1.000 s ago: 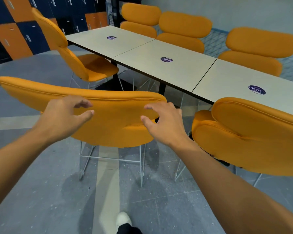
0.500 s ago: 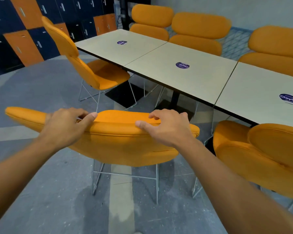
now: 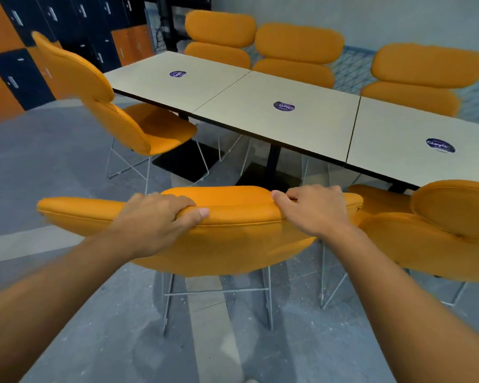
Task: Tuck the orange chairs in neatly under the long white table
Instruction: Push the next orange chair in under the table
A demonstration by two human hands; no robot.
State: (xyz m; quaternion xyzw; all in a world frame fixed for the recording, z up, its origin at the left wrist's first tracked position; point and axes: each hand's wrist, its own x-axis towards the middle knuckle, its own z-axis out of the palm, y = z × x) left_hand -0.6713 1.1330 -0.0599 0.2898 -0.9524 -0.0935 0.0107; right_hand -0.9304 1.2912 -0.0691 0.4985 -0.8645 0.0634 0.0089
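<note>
Orange chair (image 3: 233, 244), backrest top in grip of left hand (image 3: 155, 221) and right hand (image 3: 317, 211), seat hidden.

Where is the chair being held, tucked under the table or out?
Out: a gap shows between the held chair and the table edge; its seat is hidden.

Office breakroom or canteen, long white table (image 3: 288, 128) with orange chairs (image 3: 299, 51), blue-and-orange lockers (image 3: 20, 76) behind

Left hand (image 3: 155, 217) and right hand (image 3: 315, 210) gripping near orange chair's backrest (image 3: 233, 217); long white table (image 3: 288, 125) beyond, more orange chairs around it
</note>
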